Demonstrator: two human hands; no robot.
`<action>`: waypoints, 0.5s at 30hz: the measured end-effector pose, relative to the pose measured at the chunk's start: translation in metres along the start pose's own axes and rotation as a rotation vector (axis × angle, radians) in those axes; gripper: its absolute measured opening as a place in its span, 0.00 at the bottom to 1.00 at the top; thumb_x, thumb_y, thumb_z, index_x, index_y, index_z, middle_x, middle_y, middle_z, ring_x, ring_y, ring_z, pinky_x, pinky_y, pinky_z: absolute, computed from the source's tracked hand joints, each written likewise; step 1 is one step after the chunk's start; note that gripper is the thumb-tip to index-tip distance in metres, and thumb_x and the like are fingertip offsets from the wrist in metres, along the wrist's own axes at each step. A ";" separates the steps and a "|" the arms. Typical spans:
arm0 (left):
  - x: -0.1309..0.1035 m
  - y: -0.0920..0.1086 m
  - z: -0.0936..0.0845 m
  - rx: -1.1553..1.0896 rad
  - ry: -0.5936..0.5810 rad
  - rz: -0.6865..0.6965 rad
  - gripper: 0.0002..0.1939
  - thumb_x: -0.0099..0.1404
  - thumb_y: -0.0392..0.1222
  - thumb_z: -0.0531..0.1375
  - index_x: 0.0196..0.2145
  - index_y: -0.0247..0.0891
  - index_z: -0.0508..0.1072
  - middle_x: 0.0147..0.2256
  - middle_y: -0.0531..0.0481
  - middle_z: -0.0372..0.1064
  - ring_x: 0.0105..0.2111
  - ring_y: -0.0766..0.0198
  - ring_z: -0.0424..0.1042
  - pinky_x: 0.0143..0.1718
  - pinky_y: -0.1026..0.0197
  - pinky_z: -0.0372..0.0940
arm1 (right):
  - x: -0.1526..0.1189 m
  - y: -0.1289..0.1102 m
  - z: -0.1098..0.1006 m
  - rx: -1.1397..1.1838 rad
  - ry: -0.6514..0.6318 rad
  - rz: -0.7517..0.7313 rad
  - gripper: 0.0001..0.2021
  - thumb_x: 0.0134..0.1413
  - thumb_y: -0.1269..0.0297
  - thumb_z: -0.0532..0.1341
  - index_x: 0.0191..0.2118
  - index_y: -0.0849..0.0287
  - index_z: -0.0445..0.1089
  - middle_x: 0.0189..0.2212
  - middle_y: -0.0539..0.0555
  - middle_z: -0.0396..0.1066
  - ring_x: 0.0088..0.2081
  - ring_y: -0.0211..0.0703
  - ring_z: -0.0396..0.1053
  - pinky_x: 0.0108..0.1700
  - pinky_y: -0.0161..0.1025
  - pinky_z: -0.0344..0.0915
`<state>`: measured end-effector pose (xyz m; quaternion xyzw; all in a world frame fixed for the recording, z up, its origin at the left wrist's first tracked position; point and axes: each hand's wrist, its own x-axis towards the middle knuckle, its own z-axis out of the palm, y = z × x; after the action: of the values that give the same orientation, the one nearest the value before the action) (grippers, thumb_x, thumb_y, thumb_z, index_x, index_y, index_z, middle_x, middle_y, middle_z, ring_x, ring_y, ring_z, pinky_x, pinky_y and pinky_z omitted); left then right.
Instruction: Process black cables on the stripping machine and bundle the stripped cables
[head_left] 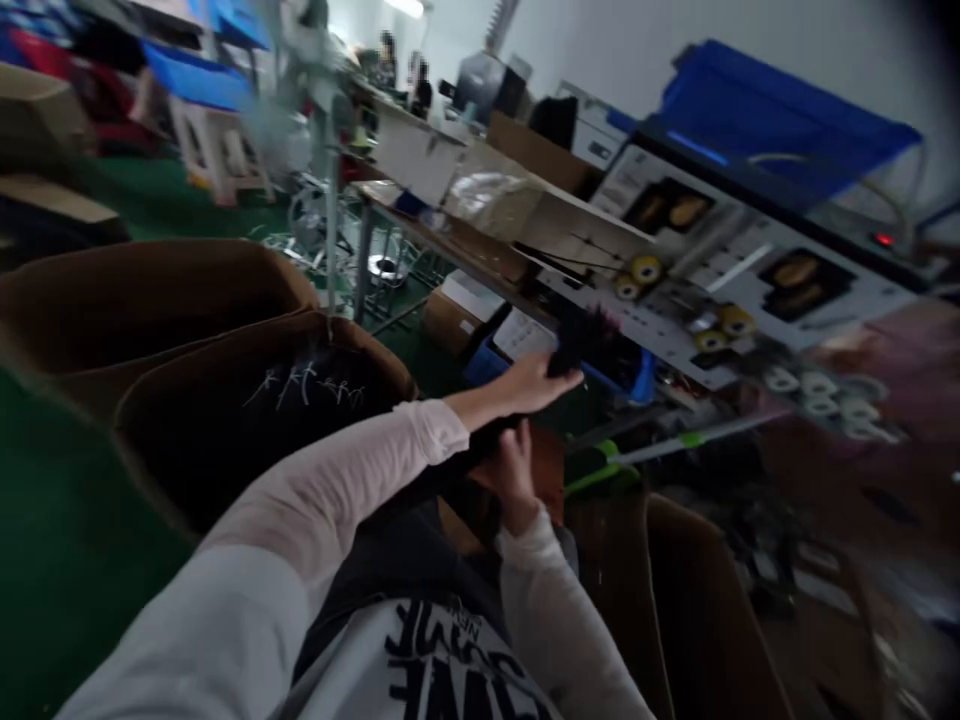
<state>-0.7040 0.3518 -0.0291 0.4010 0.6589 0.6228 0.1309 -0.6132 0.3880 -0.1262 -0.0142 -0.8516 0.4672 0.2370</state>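
My left hand (536, 385) reaches across the middle of the view, closed around a long black bundle (577, 340). Pinkish bits show at the bundle's far end; motion blur hides what it is made of. Lower and closer to my body, my right hand (514, 470) is at the near part of the same dark bundle, thumb side up, apparently gripping it from below. Its other fingers are partly hidden. To the left stands an open cardboard box (367, 350) holding black material (225, 430) with several thin white ties (307, 385) on top.
Another open cardboard box (150, 290) adjoins it, and one more (697, 560) stands at right. A machine panel with yellow rollers (645, 270) lies ahead above a blue bin (637, 378). A green-and-grey pole (690, 440) slants at right. Stools (217, 140) stand far left.
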 end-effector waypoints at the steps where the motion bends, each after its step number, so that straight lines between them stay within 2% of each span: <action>1: 0.015 0.012 0.000 0.045 0.042 0.059 0.12 0.64 0.45 0.57 0.31 0.30 0.69 0.22 0.54 0.60 0.25 0.67 0.63 0.31 0.62 0.58 | 0.000 0.006 0.011 0.068 0.061 0.048 0.30 0.61 0.46 0.42 0.62 0.59 0.51 0.50 0.62 0.68 0.51 0.46 0.67 0.51 0.47 0.66; 4: 0.058 0.045 0.009 0.173 0.118 0.221 0.12 0.65 0.42 0.55 0.34 0.27 0.68 0.26 0.52 0.61 0.32 0.64 0.67 0.38 0.59 0.59 | 0.008 0.020 0.032 0.433 0.207 0.192 0.30 0.54 0.47 0.56 0.58 0.59 0.57 0.48 0.60 0.70 0.50 0.46 0.68 0.53 0.47 0.65; 7: 0.096 0.070 0.025 0.247 0.136 0.322 0.09 0.66 0.41 0.54 0.34 0.31 0.66 0.27 0.50 0.63 0.32 0.64 0.67 0.38 0.57 0.59 | 0.021 0.034 0.029 0.653 0.193 0.234 0.26 0.45 0.51 0.66 0.49 0.58 0.67 0.40 0.55 0.74 0.45 0.46 0.70 0.52 0.45 0.65; 10: 0.127 0.092 0.044 0.251 0.188 0.337 0.07 0.64 0.39 0.58 0.31 0.37 0.63 0.30 0.45 0.67 0.29 0.63 0.65 0.34 0.60 0.59 | 0.029 0.059 0.015 0.734 0.148 0.250 0.19 0.41 0.56 0.68 0.41 0.58 0.71 0.33 0.51 0.75 0.38 0.43 0.72 0.48 0.42 0.66; 12: 0.144 0.105 0.056 0.247 0.201 0.351 0.07 0.64 0.36 0.58 0.30 0.39 0.61 0.33 0.44 0.68 0.31 0.62 0.68 0.32 0.62 0.59 | 0.029 0.080 0.006 0.740 0.153 0.283 0.17 0.40 0.59 0.69 0.38 0.58 0.71 0.30 0.49 0.74 0.35 0.41 0.72 0.46 0.41 0.67; 15: 0.164 0.122 0.074 0.261 0.251 0.424 0.09 0.63 0.35 0.56 0.28 0.41 0.58 0.32 0.47 0.66 0.37 0.61 0.70 0.35 0.65 0.59 | 0.025 0.112 -0.005 0.729 0.212 0.377 0.17 0.37 0.62 0.70 0.37 0.59 0.72 0.28 0.48 0.74 0.34 0.40 0.71 0.45 0.40 0.66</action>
<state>-0.7154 0.5062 0.1239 0.4632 0.6458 0.5911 -0.1377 -0.6558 0.4610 -0.2039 -0.1329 -0.5839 0.7692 0.2230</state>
